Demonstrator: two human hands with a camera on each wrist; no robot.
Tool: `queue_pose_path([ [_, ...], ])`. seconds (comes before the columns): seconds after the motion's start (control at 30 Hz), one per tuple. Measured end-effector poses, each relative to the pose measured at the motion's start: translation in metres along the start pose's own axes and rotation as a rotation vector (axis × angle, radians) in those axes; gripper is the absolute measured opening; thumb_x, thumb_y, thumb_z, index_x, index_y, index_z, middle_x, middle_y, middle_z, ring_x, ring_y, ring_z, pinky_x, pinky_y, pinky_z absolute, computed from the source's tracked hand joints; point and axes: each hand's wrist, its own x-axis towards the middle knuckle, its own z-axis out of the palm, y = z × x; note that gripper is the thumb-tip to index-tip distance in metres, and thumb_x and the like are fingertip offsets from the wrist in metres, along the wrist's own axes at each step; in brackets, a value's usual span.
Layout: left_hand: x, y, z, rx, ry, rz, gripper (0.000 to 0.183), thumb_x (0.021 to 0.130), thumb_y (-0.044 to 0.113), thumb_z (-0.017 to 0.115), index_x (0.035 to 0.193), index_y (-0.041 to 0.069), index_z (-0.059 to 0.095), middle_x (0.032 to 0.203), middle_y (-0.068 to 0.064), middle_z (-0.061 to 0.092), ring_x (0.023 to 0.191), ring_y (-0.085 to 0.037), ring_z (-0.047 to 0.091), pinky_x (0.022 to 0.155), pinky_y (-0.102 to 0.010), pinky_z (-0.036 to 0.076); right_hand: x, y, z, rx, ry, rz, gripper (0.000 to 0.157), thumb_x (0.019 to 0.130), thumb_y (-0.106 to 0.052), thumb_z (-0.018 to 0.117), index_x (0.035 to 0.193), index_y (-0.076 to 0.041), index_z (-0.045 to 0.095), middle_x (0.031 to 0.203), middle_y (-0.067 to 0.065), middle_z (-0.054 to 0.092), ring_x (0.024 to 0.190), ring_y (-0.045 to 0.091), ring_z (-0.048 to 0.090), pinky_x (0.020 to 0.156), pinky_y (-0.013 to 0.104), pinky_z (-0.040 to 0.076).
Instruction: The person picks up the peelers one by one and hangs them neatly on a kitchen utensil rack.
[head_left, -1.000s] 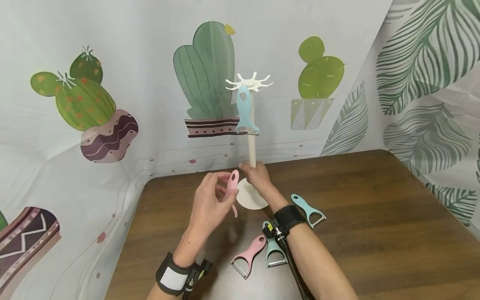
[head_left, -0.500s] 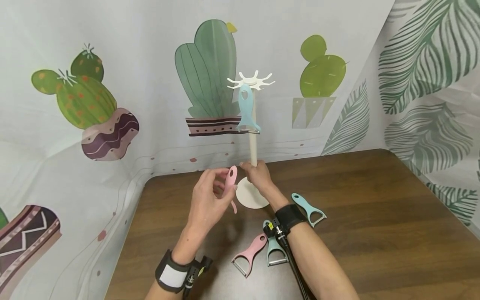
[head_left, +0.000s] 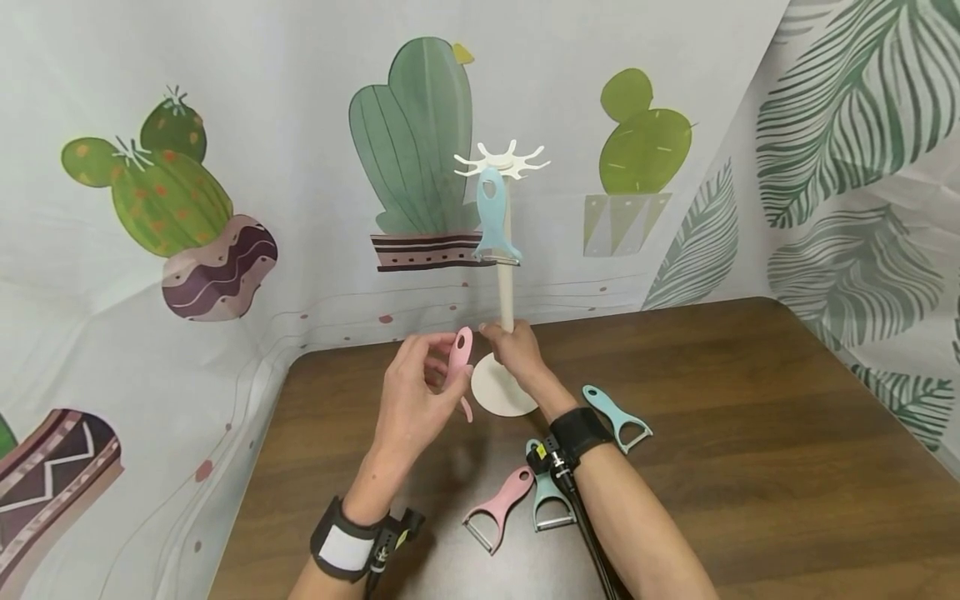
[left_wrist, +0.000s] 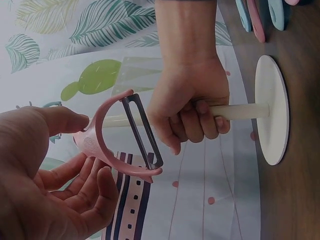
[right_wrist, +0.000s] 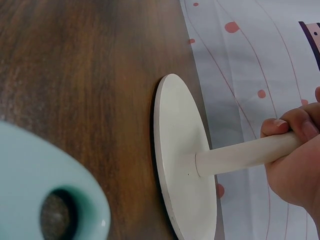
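Observation:
My left hand (head_left: 420, 396) pinches a pink peeler (left_wrist: 92, 142) between thumb and fingers, off the table and left of the stand's pole. In the head view its holed handle end points up; the left wrist view shows its blade toward the stand. My right hand (head_left: 517, 350) is wrapped round the pole (right_wrist: 245, 155) of a cream stand, above its round base (head_left: 498, 396). Atop the pole sits a ring of white hooks (head_left: 502, 160). A light blue peeler (head_left: 492, 218) hangs from a front hook, blade down.
On the wooden table (head_left: 712, 400) lie a pink peeler (head_left: 501, 507) and a teal peeler (head_left: 550, 500) side by side, the latter partly behind the right wrist strap. Another teal peeler (head_left: 617, 417) lies right of the stand. A cactus-print cloth (head_left: 315, 208) hangs behind.
My left hand has risen very slightly with the pink peeler. The right hand keeps its grip on the pole, and the peelers on the table stay put.

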Motion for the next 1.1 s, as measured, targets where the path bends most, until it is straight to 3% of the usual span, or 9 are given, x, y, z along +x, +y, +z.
queue_pose_path([
  [1.1,0.024,0.015,-0.004,-0.038,0.049,0.003,0.044,0.081,0.024,0.078,0.120,0.011,0.061,0.108,0.003,0.058,0.078,-0.005,0.060,0.063,-0.023,0.054,0.001,0.002,-0.001,-0.004,0.013,0.003,0.046,0.093,-0.026,0.058,0.052,-0.013,0.041,0.046,-0.005,0.030,0.042,0.011,0.025,0.040,0.025,0.018],
])
